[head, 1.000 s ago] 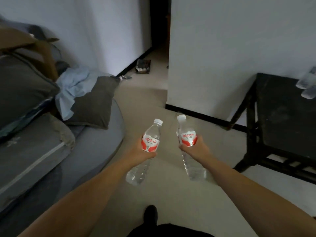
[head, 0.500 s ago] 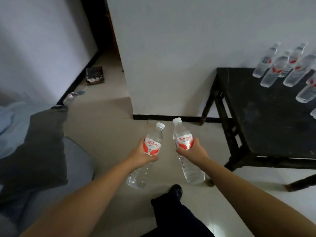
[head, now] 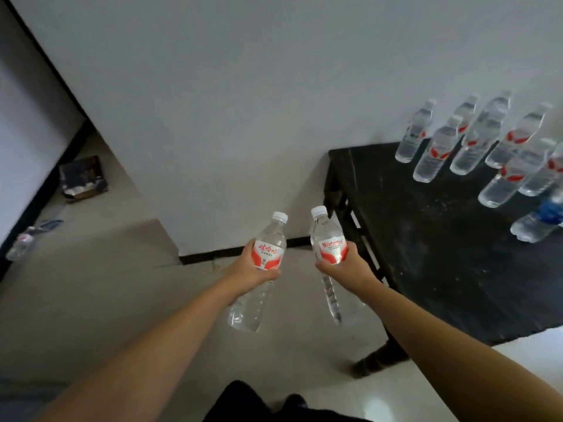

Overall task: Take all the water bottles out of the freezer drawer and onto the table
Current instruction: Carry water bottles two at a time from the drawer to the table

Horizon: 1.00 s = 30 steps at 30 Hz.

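While both bottles ride in the hands, the view has swung right since a second ago: the sofa and cushions have dropped out and the black table point(head: 426, 239) now fills the right side, much closer than before. Left bottle point(head: 262, 263), red-and-white label, white cap, is tilted cap-forward with the left hand point(head: 253, 271) wrapped round the label band, fingers curled tight. Right bottle point(head: 330, 254), same brand, is gripped the same way by the right hand point(head: 344, 268), thumb across the label. Both are in the air over the floor, just off the table's near-left corner, not yet above the top. Grip on each looks unchanged across the frames.

A cluster of standing bottles point(head: 475, 147) is on the table's far right part, near the wall, plus one blue-label bottle point(head: 539, 220) at the right edge. So several are delivered already; these two are mid-carry, likely the set-down comes next. Bare tabletop lies nearer than the cluster. Freezer drawer not in view, so what remains can't be told.

Floor: a lying bottle point(head: 21, 245) far left by the baseboard, and a dark box point(head: 82, 178) against the wall.
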### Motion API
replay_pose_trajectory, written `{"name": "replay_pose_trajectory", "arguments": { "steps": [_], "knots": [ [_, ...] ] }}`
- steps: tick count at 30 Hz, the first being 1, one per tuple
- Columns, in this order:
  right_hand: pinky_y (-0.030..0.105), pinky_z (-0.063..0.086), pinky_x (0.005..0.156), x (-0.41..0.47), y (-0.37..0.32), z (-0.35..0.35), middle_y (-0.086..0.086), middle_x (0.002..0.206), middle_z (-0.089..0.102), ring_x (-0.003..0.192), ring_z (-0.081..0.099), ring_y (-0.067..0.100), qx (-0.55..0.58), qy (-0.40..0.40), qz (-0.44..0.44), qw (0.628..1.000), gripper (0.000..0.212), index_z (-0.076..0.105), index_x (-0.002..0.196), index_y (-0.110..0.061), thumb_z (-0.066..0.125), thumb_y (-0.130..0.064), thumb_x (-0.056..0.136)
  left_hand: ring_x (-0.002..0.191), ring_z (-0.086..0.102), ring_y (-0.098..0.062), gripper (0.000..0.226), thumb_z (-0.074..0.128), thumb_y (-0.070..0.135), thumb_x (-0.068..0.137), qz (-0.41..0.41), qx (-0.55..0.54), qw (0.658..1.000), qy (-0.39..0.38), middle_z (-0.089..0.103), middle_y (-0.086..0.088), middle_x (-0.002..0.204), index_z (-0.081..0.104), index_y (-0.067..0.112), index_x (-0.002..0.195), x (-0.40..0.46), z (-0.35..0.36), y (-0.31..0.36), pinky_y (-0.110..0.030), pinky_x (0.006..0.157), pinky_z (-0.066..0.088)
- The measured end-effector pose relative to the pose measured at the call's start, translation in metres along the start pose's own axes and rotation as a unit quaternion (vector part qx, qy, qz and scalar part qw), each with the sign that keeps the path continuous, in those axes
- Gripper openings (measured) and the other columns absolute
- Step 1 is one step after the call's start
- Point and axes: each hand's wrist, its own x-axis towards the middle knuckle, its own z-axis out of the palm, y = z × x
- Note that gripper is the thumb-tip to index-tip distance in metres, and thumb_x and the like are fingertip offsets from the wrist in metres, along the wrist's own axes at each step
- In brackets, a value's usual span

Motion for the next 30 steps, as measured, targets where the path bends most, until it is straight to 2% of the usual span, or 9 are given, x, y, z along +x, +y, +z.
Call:
{"name": "replay_pose_trajectory", "arguments": {
  "steps": [3, 8, 10, 12, 14, 18, 21, 26, 30],
  "knots": [
    [0.027, 0.049, 0.076, 0.032, 0.001, -0.02, 0.001, 0.116, 0.055, 0.101, 0.058, 0.017, 0.001, 0.039, 0.04, 0.998, 0.079, 0.031, 0.138, -0.018, 0.078, -0.032, 0.075, 0.089, 0.063, -0.008, 0.073, 0.08, 0.023, 0.066, 0.003, 0.012, 0.999, -0.047, 0.064, 0.01, 0.1, 0.04, 0.03, 0.127, 0.049, 0.011, 0.022, -0.024, 0.068, 0.05],
    [0.022, 0.048, 0.064, 0.082, 0.006, -0.059, -0.001, 0.12, 0.055, 0.098, 0.058, 0.016, 0.028, 0.095, 0.1, 0.99, 0.083, 0.029, 0.137, -0.024, 0.077, -0.042, 0.072, 0.102, 0.061, -0.018, 0.073, 0.079, 0.021, 0.07, 0.023, 0.059, 0.99, -0.124, 0.06, 0.001, 0.113, 0.038, 0.029, 0.129, 0.137, 0.036, 0.057, -0.038, 0.09, 0.051],
    [0.021, 0.046, 0.06, 0.099, 0.008, -0.073, -0.002, 0.118, 0.055, 0.097, 0.058, 0.015, 0.043, 0.131, 0.115, 0.984, 0.082, 0.029, 0.136, -0.025, 0.076, -0.042, 0.072, 0.096, 0.061, -0.014, 0.069, 0.078, 0.022, 0.07, 0.038, 0.084, 0.982, -0.165, 0.06, 0.005, 0.107, 0.038, 0.031, 0.125, 0.173, 0.047, 0.073, -0.031, 0.08, 0.053],
    [0.022, 0.046, 0.061, 0.116, 0.008, -0.09, -0.002, 0.119, 0.054, 0.097, 0.057, 0.016, 0.063, 0.184, 0.132, 0.972, 0.08, 0.029, 0.135, -0.027, 0.076, -0.043, 0.072, 0.088, 0.057, -0.004, 0.067, 0.078, 0.022, 0.072, 0.059, 0.111, 0.968, -0.218, 0.056, 0.014, 0.1, 0.036, 0.034, 0.123, 0.21, 0.059, 0.096, -0.016, 0.063, 0.045],
    [0.021, 0.046, 0.064, 0.128, 0.007, -0.106, -0.005, 0.116, 0.053, 0.096, 0.055, 0.014, 0.097, 0.235, 0.149, 0.956, 0.078, 0.029, 0.134, -0.027, 0.076, -0.043, 0.073, 0.086, 0.056, -0.001, 0.071, 0.078, 0.02, 0.072, 0.072, 0.132, 0.952, -0.267, 0.054, 0.017, 0.099, 0.035, 0.033, 0.127, 0.247, 0.072, 0.12, -0.01, 0.058, 0.04],
    [0.019, 0.043, 0.062, 0.14, 0.006, -0.128, -0.008, 0.106, 0.055, 0.083, 0.055, 0.003, 0.147, 0.344, 0.169, 0.912, 0.062, 0.035, 0.119, -0.031, 0.077, -0.038, 0.074, 0.097, 0.054, -0.002, 0.088, 0.08, 0.024, 0.07, 0.09, 0.159, 0.914, -0.362, 0.051, 0.015, 0.112, 0.025, 0.038, 0.138, 0.307, 0.102, 0.169, -0.019, 0.076, 0.044],
    [0.022, 0.043, 0.066, 0.14, 0.011, -0.139, -0.004, 0.1, 0.058, 0.078, 0.054, 0.003, 0.162, 0.415, 0.197, 0.873, 0.056, 0.038, 0.111, -0.026, 0.078, -0.033, 0.073, 0.102, 0.055, -0.002, 0.093, 0.081, 0.024, 0.069, 0.11, 0.162, 0.888, -0.416, 0.053, 0.008, 0.122, 0.023, 0.037, 0.14, 0.33, 0.132, 0.195, -0.019, 0.079, 0.046],
    [0.031, 0.045, 0.074, 0.135, 0.028, -0.16, -0.007, 0.093, 0.057, 0.087, 0.057, 0.017, 0.176, 0.489, 0.243, 0.819, 0.055, 0.039, 0.11, -0.022, 0.079, -0.034, 0.073, 0.094, 0.063, -0.008, 0.064, 0.08, 0.023, 0.07, 0.109, 0.183, 0.866, -0.453, 0.063, 0.002, 0.106, 0.045, 0.015, 0.123, 0.342, 0.2, 0.22, -0.019, 0.071, 0.049],
    [0.036, 0.048, 0.081, 0.137, 0.046, -0.193, -0.004, 0.1, 0.058, 0.094, 0.058, 0.02, 0.182, 0.533, 0.243, 0.79, 0.057, 0.036, 0.111, -0.026, 0.079, -0.029, 0.074, 0.1, 0.066, -0.021, 0.054, 0.079, 0.012, 0.07, 0.098, 0.15, 0.853, -0.491, 0.068, -0.011, 0.109, 0.056, 0.009, 0.118, 0.349, 0.249, 0.243, -0.03, 0.081, 0.055]
  ]
}}
